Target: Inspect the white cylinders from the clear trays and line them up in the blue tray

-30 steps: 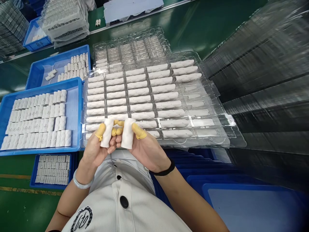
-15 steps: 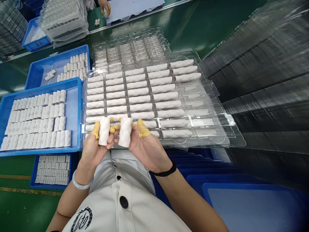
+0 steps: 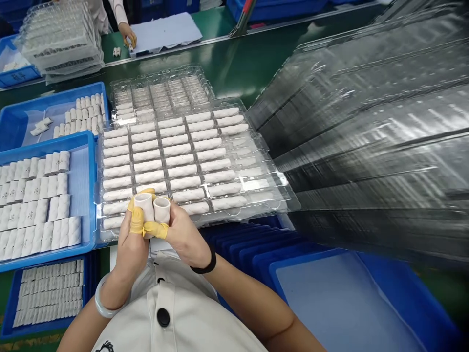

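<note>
Two short white hollow tubes, with open ends facing up, are held side by side over the near edge of the clear plastic tray (image 3: 256, 146). My left hand (image 3: 134, 244) is closed around the left white tube (image 3: 145, 208), its yellow-covered thumb in front. The right white tube (image 3: 161, 210) is gripped by my right hand (image 3: 185, 237), whose yellow-covered thumb crosses below it. Most fingertips are hidden behind the tubes. Rows of white pieces (image 3: 181, 171) lie in the tray's slots just beyond my hands.
Blue trays (image 3: 91, 195) of white tubes stand at the left, with another blue tray (image 3: 86, 278) lower down. A second clear tray (image 3: 205, 80) lies behind. Stacked dark trays (image 3: 366, 146) rise at the right, blue bins (image 3: 315, 274) below. Across the bench, a co-worker's hand (image 3: 127, 34) holds a small piece.
My hands have brought the two tubes closer together and tipped them so their open ends show. The camera view has swung right, shifting the trays leftward.
</note>
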`<state>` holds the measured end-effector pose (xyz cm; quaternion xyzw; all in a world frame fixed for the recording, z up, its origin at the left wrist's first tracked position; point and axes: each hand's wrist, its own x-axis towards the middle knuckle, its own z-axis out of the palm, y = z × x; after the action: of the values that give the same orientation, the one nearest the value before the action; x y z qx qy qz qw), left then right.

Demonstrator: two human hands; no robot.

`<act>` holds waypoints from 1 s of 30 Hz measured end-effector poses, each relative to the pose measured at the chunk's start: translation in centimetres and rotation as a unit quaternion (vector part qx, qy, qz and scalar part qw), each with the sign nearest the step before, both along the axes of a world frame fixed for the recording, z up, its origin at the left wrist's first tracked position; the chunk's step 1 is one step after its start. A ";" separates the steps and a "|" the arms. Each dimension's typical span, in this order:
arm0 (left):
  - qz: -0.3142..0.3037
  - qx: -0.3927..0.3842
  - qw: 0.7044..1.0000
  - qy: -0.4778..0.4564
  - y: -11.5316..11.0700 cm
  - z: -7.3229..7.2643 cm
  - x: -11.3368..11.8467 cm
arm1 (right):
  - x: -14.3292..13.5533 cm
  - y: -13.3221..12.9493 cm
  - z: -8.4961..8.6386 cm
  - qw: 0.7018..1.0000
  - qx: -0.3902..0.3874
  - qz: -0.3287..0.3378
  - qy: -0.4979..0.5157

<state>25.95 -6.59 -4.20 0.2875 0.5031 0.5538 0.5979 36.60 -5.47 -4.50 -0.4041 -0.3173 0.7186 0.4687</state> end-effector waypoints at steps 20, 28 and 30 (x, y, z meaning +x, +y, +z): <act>0.019 -0.001 0.989 0.149 0.7 1.9 -8.9 | 21.7 14.5 -1.7 0.509 0.241 0.024 -0.826; 0.106 0.001 0.974 0.199 1.1 2.1 -13.6 | 21.2 13.1 -1.4 0.475 0.249 0.095 -0.838; 0.133 0.014 0.967 0.216 1.8 2.0 -15.1 | 20.9 12.5 -1.8 0.481 0.252 0.099 -0.834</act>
<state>10.87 -4.80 -2.16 0.3394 0.6463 0.5599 0.3920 57.54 7.01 -6.26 -0.6441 -0.7645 -0.0250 -0.0085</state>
